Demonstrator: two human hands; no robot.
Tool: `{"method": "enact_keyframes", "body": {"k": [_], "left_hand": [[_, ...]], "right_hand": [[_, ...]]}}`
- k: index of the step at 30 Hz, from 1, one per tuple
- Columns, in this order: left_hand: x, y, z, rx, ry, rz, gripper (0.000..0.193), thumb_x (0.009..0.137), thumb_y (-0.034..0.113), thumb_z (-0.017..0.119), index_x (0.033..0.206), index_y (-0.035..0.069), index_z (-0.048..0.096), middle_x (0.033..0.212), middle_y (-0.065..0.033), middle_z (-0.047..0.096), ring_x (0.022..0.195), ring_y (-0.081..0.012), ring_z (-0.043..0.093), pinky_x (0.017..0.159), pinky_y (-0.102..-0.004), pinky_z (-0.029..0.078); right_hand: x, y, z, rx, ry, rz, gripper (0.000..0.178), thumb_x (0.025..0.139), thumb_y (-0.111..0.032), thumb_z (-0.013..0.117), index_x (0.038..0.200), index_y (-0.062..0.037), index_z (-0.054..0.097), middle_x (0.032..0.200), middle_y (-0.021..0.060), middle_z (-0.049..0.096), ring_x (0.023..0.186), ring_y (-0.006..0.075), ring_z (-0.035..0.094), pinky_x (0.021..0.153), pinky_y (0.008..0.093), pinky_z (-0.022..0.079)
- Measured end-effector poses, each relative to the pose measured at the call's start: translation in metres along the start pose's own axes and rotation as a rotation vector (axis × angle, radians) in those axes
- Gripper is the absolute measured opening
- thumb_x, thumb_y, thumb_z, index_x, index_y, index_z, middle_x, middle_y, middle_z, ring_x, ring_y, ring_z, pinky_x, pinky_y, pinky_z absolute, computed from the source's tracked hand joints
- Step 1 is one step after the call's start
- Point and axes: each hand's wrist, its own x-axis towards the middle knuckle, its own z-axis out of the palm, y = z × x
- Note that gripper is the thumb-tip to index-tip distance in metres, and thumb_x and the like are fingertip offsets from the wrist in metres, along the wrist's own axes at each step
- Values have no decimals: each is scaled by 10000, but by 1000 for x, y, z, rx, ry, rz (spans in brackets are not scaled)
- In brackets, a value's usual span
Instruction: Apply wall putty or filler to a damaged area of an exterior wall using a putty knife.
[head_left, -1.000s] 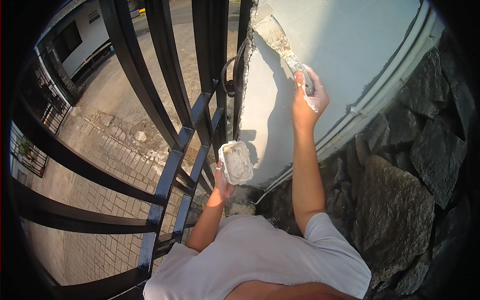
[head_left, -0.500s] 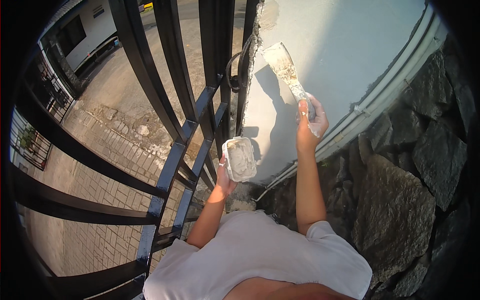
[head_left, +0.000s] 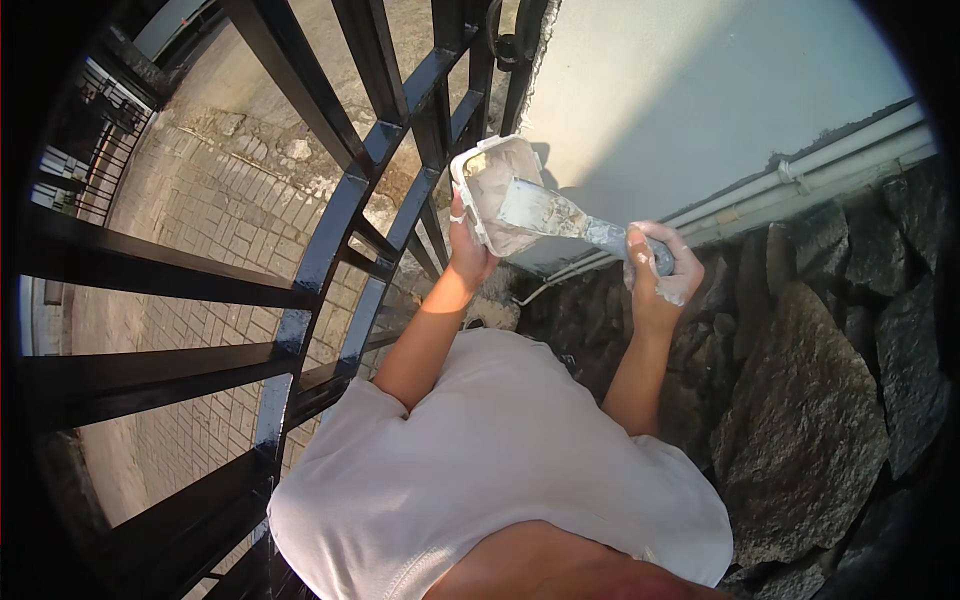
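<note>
Head view shows the putty knife with a broad, whitish-smeared metal blade and grey handle [head_left: 570, 219] crossing a small white rectangular plastic tub [head_left: 461, 178], so part of the tub's inside is covered; whether the blade presses into the filling or lies just over it, I cannot tell. The left hand [head_left: 472, 245] grips the tub from its left and lower side, most of its fingers hidden behind it; the right hand [head_left: 668, 272] has its fingers closed round the knife's handle. Just left of the tub stands a black metal barred gate [head_left: 325, 235], cut off by the dark lens rim — a narrow gap there, with more open room before the pale plastered wall [head_left: 640, 90]. Inside the tub — tilted, rim toward the blade — lies thick off-white paste [head_left: 490, 184].
</note>
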Motion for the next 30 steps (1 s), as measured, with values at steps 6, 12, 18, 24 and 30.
{"method": "enact_keyframes", "body": {"k": [6,12,18,24,30], "left_hand": [[-5,-8,12,103,-2,27,730,995,603,306,1490,68,306,1432,-144,464,1286,-299,504,1077,-458,418],[-7,-23,26,132,39,85,753,981,613,323,1509,79,269,1489,-133,398,1320,-304,468,1103,-468,392],[-12,-28,31,144,4,79,831,943,667,362,1508,65,264,1483,-143,399,1312,-303,477,1088,-467,409],[-16,-36,27,81,-25,120,828,946,655,380,1504,54,266,1467,-144,420,1311,-303,478,1081,-464,415],[-17,-39,27,119,9,129,810,960,641,374,1507,54,262,1470,-145,417,1318,-305,470,1103,-464,387]], "right_hand": [[-11,21,10,-24,78,-77,103,871,-58,719,913,30,683,709,-16,619,628,29,504,566,184,399],[-22,12,24,-74,157,90,135,892,-89,709,951,29,685,695,-6,608,587,39,530,534,188,404],[-25,25,29,-27,145,97,155,905,-110,702,962,32,678,676,-2,601,552,36,512,508,197,401],[-26,27,38,161,189,228,159,908,-104,696,964,41,661,660,14,596,516,49,511,449,210,392],[-25,19,38,320,238,328,140,911,-93,687,961,31,648,646,11,572,464,48,478,386,204,350]]}}
